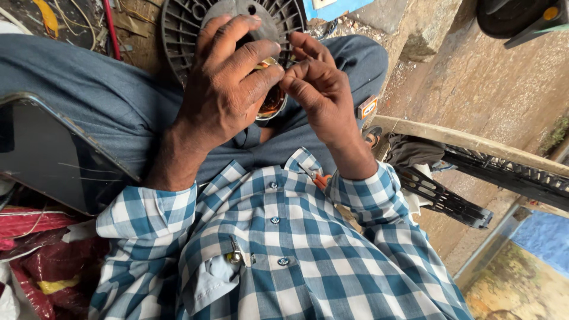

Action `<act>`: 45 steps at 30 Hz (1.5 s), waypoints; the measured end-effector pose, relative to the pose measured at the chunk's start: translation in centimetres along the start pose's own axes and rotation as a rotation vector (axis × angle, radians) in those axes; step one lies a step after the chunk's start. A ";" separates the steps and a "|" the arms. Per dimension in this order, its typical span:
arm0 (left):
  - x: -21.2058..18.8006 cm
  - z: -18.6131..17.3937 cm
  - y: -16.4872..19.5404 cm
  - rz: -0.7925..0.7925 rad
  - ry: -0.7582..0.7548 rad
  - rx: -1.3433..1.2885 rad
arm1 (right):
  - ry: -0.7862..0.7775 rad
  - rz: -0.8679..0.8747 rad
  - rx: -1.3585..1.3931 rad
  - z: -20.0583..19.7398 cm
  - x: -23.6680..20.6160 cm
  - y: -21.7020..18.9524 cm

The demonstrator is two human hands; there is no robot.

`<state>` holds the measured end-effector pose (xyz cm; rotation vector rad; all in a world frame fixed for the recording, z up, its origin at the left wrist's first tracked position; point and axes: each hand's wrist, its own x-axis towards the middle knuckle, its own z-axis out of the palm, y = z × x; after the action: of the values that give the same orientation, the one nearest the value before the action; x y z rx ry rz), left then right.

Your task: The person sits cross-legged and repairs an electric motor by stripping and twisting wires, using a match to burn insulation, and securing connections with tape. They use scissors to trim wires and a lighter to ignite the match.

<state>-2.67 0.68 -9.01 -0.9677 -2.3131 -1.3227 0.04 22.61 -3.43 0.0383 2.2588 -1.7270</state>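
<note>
Taking the small round copper-wound coil (272,102) as the landmark, everything is told from it, nearest first. Closest to the camera, below the coil, lies the blue-and-white checked shirt (278,255), its rolled cuffs framing both wrists, and just past it the grey trousers (106,101) over which the coil is held, above the lap. The left hand (222,89) comes at the coil from the left and covers most of it: its fingers curl over the top and front, clenched around the metal rim, so only the lower right edge and a patch of reddish winding show. The right hand (317,89) sits just right of the coil, touching it, thumb and forefinger pinched together at its upper right edge; they may hold a fine wire, but it is too thin to make out. Both hands are at the coil, the left carrying it and the right working at its edge. The coil looks round, so no long axis can be read. Beyond the coil, directly behind the fingers, stands a dark grey slotted fan disc (184,29). Left of the coil a dark glossy panel (47,154) rests by the thigh, and far right of it black plastic lattice parts (468,184) lie on the concrete ground (486,83).
</note>
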 end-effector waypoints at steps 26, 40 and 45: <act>-0.1 0.6 -0.6 -0.120 0.048 -0.255 | 0.079 -0.271 -0.352 0.7 -0.6 -0.4; 0.3 -0.3 -0.5 -0.184 -0.021 -0.298 | 0.102 -0.320 -0.390 1.2 -0.5 -1.0; 0.4 0.0 -0.6 -0.212 -0.043 -0.334 | 0.100 -0.357 -0.397 1.1 -0.1 -0.8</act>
<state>-3.38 0.62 -9.17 -0.8673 -2.3239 -1.8365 0.25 21.36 -2.95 -0.3928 2.7758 -1.4138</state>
